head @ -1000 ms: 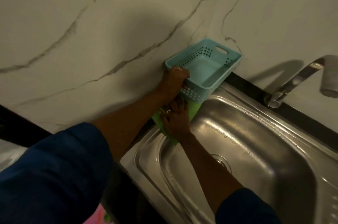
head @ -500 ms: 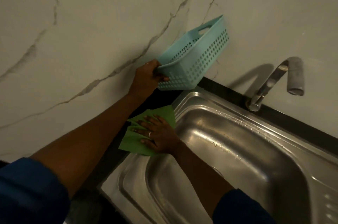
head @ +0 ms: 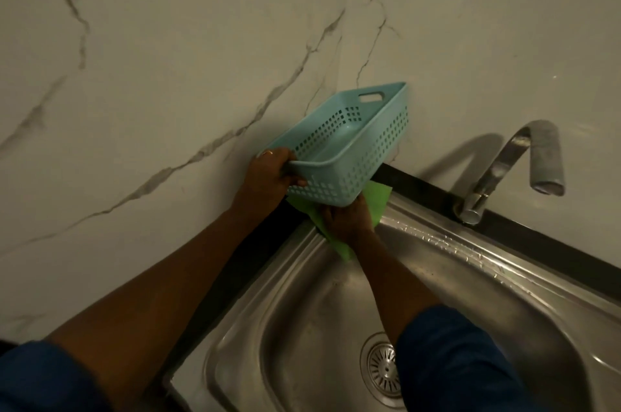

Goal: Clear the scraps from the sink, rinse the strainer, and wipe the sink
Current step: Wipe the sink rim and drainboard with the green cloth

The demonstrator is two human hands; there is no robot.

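Note:
My left hand (head: 270,176) grips the near corner of a light blue perforated plastic basket (head: 349,146) and holds it tilted above the sink's back left corner. Under the basket, my right hand (head: 349,220) presses flat on a green cloth (head: 378,201) that lies over the rim of the steel sink (head: 470,263). The basket hides my right fingertips. The round strainer (head: 381,369) sits in the drain at the bottom of the basin, partly covered by my right sleeve.
A steel faucet (head: 504,169) curves over the sink's back edge on the right. A marble-patterned wall (head: 168,75) rises directly behind. A black counter strip (head: 537,237) runs between wall and sink.
The basket has come down from its steep tilt and now sits lower, over the corner. My right hand has slid the green cloth from the left rim toward the back corner, under the basket.

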